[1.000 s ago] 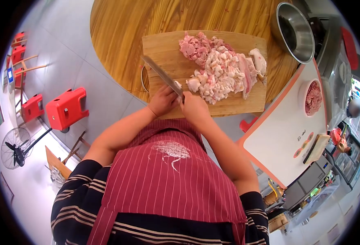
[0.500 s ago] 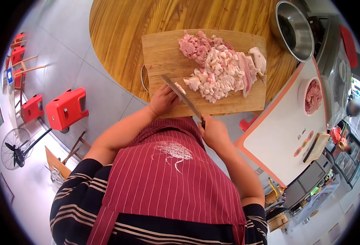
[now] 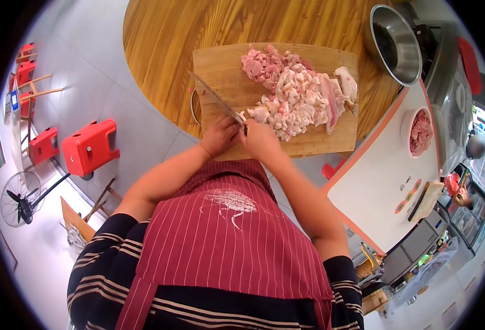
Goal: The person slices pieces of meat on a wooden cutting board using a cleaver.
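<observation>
My right hand (image 3: 260, 142) is wrapped round the handle of a long knife (image 3: 215, 98). The blade points up and left across the cutting board (image 3: 220, 61), its tip past the board's left edge. Close beside it, my left hand (image 3: 221, 137) rests on the board's near edge with fingers curled at the blade. Whatever lies under those fingers is hidden. Just right of the knife is a pile of pale, fatty chopped meat (image 3: 297, 104). Pinker meat pieces (image 3: 263, 67) lie at its far side, and a larger slab of meat (image 3: 330, 102) at its right.
The board lies on a round wooden table (image 3: 165, 49). A steel bowl (image 3: 410, 49) stands at the table's right. On a white table (image 3: 372, 181) is a bowl of ground meat (image 3: 420, 132). Red stools (image 3: 91, 146) and a fan (image 3: 22, 201) stand on the left.
My right hand has moved left with the knife, up against my left hand. The blade has slid up and left, beyond the board's edge. My left hand stays nearly in place.
</observation>
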A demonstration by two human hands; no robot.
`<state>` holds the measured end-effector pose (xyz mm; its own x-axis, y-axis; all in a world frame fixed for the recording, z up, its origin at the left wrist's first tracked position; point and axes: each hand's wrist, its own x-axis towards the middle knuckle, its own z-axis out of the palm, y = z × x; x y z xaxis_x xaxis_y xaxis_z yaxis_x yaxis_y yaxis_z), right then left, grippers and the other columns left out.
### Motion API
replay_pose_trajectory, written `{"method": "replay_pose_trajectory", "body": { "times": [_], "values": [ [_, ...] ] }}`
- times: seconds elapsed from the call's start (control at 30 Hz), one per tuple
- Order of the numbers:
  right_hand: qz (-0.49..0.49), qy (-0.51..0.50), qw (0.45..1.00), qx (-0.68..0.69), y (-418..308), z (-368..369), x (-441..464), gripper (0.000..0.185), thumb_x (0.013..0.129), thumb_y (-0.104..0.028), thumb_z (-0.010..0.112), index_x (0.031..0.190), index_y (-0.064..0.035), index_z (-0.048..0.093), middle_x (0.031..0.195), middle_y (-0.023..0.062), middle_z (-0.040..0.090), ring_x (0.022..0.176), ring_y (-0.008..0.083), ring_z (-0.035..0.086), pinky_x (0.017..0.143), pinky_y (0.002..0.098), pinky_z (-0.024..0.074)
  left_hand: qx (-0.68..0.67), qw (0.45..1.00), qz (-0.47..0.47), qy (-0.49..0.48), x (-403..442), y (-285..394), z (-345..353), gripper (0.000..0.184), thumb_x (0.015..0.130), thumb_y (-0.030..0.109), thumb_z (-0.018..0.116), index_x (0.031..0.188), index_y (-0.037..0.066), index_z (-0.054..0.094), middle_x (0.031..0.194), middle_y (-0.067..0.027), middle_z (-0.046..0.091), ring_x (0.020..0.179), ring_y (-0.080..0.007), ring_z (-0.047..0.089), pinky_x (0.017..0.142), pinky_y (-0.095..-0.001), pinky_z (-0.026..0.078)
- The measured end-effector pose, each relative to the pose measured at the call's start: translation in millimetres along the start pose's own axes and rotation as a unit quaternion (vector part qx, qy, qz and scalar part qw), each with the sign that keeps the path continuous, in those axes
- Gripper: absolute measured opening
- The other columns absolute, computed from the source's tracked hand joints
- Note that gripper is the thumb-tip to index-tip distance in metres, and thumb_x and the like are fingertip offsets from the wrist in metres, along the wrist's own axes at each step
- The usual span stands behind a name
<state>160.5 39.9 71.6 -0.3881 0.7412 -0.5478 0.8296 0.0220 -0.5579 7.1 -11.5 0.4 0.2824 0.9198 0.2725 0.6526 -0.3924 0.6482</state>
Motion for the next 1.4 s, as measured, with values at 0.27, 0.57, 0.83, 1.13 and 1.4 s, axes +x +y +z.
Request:
{"method": "replay_pose_trajectory", "body": {
  "times": [0.27, 0.57, 0.83, 1.13, 1.4],
  "values": [
    [0.002, 0.057, 0.992, 0.115, 30, -34, -26, 0.028, 0.083, -0.025, 0.061, 0.089, 0.0021, 0.062, 0.074, 0.0233, 0.062, 0.072, 0.0384, 0.063, 0.066, 0.0439, 0.0476, -0.013, 0.998, 0.011, 0.058, 2, 7, -2, 0.018, 0.072, 0.007, 0.071, 0.089, 0.005, 0.063, 0.094, -0.0094, 0.058, 0.086, -0.0285, 0.059, 0.075, -0.0367, 0.050],
    [0.077, -0.043, 0.996, -0.005, 29, -22, -119, 0.024, 0.088, -0.023, 0.054, 0.097, -0.0009, 0.052, 0.079, 0.0246, 0.063, 0.077, 0.0432, 0.060, 0.069, 0.0504, 0.0469, 0.005, 0.998, 0.024, 0.050, 7, 8, -5, 0.022, 0.068, 0.005, 0.070, 0.090, 0.003, 0.066, 0.097, -0.0099, 0.060, 0.090, -0.0294, 0.060, 0.079, -0.0367, 0.051],
    [0.044, -0.043, 0.998, 0.002, 18, 1, -54, 0.025, 0.087, -0.025, 0.055, 0.096, -0.0017, 0.055, 0.083, 0.0231, 0.065, 0.079, 0.0413, 0.062, 0.072, 0.0503, 0.0483, 0.029, 0.998, 0.023, 0.058, 2, 3, 0, 0.024, 0.067, 0.006, 0.070, 0.090, 0.004, 0.066, 0.097, -0.0100, 0.060, 0.090, -0.0289, 0.060, 0.080, -0.0366, 0.051],
    [-0.010, 0.030, 0.998, 0.059, 29, -35, 7, 0.029, 0.081, -0.027, 0.062, 0.086, 0.0011, 0.063, 0.072, 0.0214, 0.063, 0.072, 0.0389, 0.062, 0.066, 0.0437, 0.0488, 0.005, 1.000, 0.000, 0.028, 6, 10, -5, 0.023, 0.070, 0.008, 0.072, 0.092, 0.005, 0.066, 0.099, -0.0100, 0.059, 0.085, -0.0284, 0.059, 0.077, -0.0362, 0.050],
    [-0.014, 0.089, 0.992, 0.089, 23, -14, -72, 0.029, 0.085, -0.024, 0.059, 0.100, 0.0010, 0.058, 0.079, 0.0236, 0.063, 0.078, 0.0406, 0.061, 0.068, 0.0477, 0.0477, -0.009, 0.998, 0.061, 0.031, -2, -1, -2, 0.019, 0.073, 0.006, 0.071, 0.091, 0.004, 0.065, 0.096, -0.0093, 0.060, 0.086, -0.0271, 0.060, 0.073, -0.0353, 0.051]
  ]
}}
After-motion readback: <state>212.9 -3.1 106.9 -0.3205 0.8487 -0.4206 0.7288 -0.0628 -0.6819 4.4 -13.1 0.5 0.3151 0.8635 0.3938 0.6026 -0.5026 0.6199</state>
